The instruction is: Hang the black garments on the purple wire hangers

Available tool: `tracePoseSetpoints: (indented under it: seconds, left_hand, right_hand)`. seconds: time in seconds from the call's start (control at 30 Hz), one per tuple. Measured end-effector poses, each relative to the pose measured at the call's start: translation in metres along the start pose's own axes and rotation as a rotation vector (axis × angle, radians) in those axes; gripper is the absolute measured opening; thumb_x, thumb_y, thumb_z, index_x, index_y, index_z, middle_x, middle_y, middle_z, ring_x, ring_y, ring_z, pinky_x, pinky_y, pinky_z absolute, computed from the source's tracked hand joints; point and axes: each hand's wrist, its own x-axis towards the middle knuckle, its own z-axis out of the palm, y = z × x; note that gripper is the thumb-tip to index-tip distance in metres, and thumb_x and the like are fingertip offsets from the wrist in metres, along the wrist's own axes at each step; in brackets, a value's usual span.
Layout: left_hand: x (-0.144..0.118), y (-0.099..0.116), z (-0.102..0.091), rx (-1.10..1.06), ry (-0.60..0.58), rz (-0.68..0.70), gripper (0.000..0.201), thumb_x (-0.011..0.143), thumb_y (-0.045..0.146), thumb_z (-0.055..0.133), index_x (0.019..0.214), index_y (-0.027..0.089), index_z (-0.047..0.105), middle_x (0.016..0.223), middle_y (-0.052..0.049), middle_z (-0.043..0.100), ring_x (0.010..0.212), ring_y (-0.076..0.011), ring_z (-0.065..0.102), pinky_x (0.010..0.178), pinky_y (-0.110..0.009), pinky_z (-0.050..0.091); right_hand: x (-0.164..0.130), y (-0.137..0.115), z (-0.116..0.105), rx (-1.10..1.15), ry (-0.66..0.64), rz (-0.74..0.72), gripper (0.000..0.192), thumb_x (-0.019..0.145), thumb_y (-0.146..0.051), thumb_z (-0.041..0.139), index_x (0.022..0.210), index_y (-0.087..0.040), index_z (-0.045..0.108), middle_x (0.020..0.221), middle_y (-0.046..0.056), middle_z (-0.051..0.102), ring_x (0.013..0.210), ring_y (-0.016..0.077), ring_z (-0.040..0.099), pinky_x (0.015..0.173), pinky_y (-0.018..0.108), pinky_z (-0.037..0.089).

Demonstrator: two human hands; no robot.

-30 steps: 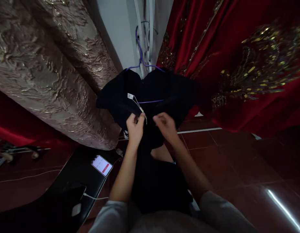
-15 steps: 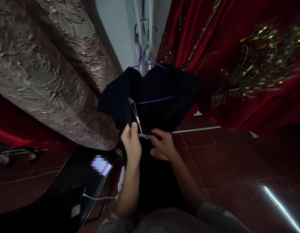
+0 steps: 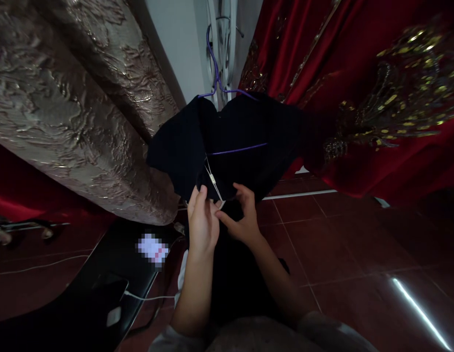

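Observation:
A dark garment (image 3: 175,142) hangs on a purple hanger (image 3: 216,83), its front falling open over the hanger's lower bar. My left hand (image 3: 204,220) is closed on the garment's edge, thumb on top. A pale tag string (image 3: 213,179) with a small white clasp runs down from the cloth to a whitish piece by my left fingers; what that piece is, I cannot make out. Just to the right, my right hand (image 3: 244,217) has thumb and fingers apart with nothing between them. Its thumb tip points at the string's lower end.
Beige embossed fabric (image 3: 83,107) hangs at left, red sequined fabric (image 3: 359,146) at right. A white stand (image 3: 227,44) rises behind the hanger. At lower left, a black table (image 3: 76,274) bears a lit phone (image 3: 152,248), a dark device and a white cable (image 3: 149,296). Red tiles (image 3: 344,244) cover the floor.
My right hand has let go of the piece at the string's end, its fingers spreading apart. The string and clasp have shifted slightly right. My left hand has turned a little, still on the garment.

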Motion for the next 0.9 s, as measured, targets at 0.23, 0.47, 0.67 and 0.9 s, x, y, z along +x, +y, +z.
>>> tracePoseSetpoints:
  seconds: [0.23, 0.47, 0.67, 0.9]
  left_hand:
    - [-0.012, 0.012, 0.005, 0.102, -0.15, 0.047, 0.02, 0.091, 0.038, 0.073, 0.097, 0.022, 0.064, 0.105, -0.004, 0.067, 0.107, -0.0193, 0.068, 0.091, -0.035, 0.062]
    - [0.004, 0.01, -0.008, 0.261, 0.052, 0.29, 0.031, 0.083, 0.033, 0.082, 0.085, 0.019, 0.055, 0.074, 0.006, 0.051, 0.065, -0.0067, 0.056, 0.072, -0.025, 0.066]
    - [0.002, 0.002, -0.014, 0.431, -0.047, 0.239, 0.031, 0.083, 0.036, 0.082, 0.084, 0.02, 0.056, 0.065, 0.006, 0.048, 0.052, -0.0071, 0.05, 0.046, -0.015, 0.055]
    - [-0.016, 0.005, 0.007, 0.381, -0.056, 0.249, 0.028, 0.087, 0.039, 0.079, 0.088, 0.021, 0.058, 0.067, 0.005, 0.049, 0.052, -0.0071, 0.052, 0.044, -0.014, 0.053]
  right_hand:
    - [-0.005, 0.006, 0.008, -0.037, 0.162, -0.115, 0.042, 0.096, -0.026, 0.059, 0.138, -0.027, 0.058, 0.126, 0.011, 0.063, 0.111, 0.0227, 0.065, 0.094, 0.041, 0.056]
    - [0.008, -0.024, -0.021, -0.079, 0.27, -0.013, 0.032, 0.093, -0.023, 0.062, 0.125, -0.025, 0.07, 0.086, 0.003, 0.071, 0.062, 0.0136, 0.061, 0.055, 0.028, 0.051]
    - [0.059, -0.059, -0.017, -0.069, 0.474, -0.204, 0.027, 0.095, -0.024, 0.064, 0.121, -0.027, 0.068, 0.105, 0.005, 0.072, 0.086, 0.0176, 0.071, 0.078, 0.035, 0.061]
    - [0.039, -0.031, -0.013, -0.022, 0.406, -0.071, 0.026, 0.091, -0.022, 0.064, 0.116, -0.022, 0.067, 0.116, 0.008, 0.069, 0.104, 0.0196, 0.068, 0.084, 0.034, 0.058]
